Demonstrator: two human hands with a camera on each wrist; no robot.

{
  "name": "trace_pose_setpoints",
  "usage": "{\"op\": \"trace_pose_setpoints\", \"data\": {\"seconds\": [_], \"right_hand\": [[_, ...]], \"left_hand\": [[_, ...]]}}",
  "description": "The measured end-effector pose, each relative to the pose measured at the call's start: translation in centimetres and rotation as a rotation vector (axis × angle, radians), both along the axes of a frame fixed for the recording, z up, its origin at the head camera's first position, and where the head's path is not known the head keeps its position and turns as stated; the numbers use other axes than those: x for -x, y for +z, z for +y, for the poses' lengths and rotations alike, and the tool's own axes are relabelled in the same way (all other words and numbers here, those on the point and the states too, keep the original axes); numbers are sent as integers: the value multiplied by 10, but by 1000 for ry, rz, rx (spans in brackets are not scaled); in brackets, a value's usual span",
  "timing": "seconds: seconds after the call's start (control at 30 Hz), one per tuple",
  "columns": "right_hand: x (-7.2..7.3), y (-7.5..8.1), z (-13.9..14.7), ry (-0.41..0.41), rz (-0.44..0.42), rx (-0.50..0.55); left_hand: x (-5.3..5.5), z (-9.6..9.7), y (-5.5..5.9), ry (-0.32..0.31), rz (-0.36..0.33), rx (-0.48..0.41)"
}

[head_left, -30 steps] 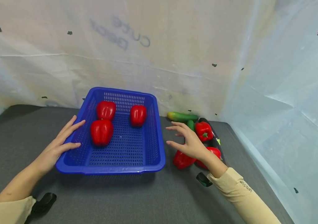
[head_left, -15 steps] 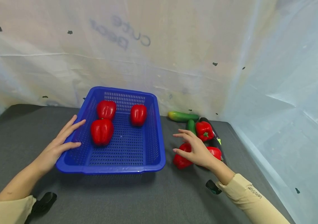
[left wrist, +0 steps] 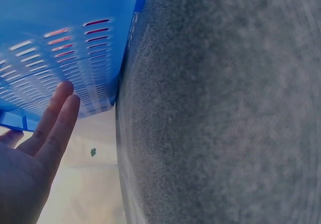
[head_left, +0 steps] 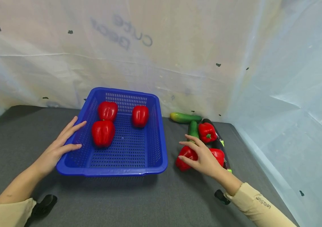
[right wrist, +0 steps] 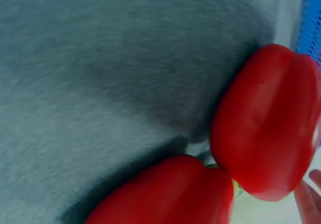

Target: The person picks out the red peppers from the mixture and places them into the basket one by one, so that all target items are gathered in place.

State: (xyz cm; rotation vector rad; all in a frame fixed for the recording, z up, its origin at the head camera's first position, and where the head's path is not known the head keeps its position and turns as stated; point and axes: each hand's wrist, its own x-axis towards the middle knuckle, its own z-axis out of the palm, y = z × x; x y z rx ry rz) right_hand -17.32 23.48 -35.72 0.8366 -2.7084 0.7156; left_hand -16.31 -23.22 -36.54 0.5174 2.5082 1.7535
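Note:
Three red bell peppers lie in a blue plastic basket (head_left: pixel 122 171): one at the back left (head_left: pixel 107 111), a front-left pepper (head_left: pixel 103 134), and one at the back right (head_left: pixel 140 116). Against the basket's left side, my left hand (head_left: pixel 54 153) has its fingers spread and straight; two fingers (left wrist: pixel 57 123) show along the outer wall in the left wrist view. My right hand (head_left: pixel 203 157) hovers at another red bell pepper (head_left: pixel 183 164), its thumb and fingers curved but apart. Parts of that pepper are hidden behind the hand. Beside it is a further red bell pepper (right wrist: pixel 170 196).
Right of the basket, a yellow-tipped cucumber (head_left: pixel 185 118) lies near the back wall, with a second cucumber (head_left: pixel 193 130) in front. Another red bell pepper (head_left: pixel 207 132) sits by dark eggplants (head_left: pixel 225 159). A light plastic sheet (head_left: pixel 288 104) bounds the grey table (head_left: pixel 107 201) on the right.
My right hand has moved right and toward the table's front, from beside the basket to over the nearest loose bell pepper. My left hand and the basket stay put.

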Motion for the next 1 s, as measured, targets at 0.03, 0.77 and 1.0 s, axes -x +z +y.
{"op": "trace_pose_setpoints", "data": {"seconds": [0.03, 0.77, 1.0], "right_hand": [[-2, -1, 0, -17, 21, -16], [-18, -17, 7, -215, 293, -317], [-18, -20, 7, -193, 301, -296]], "left_hand": [[0, 0, 0, 1, 0, 2], [0, 0, -2, 12, 8, 7], [1, 0, -1, 6, -1, 0]]}}
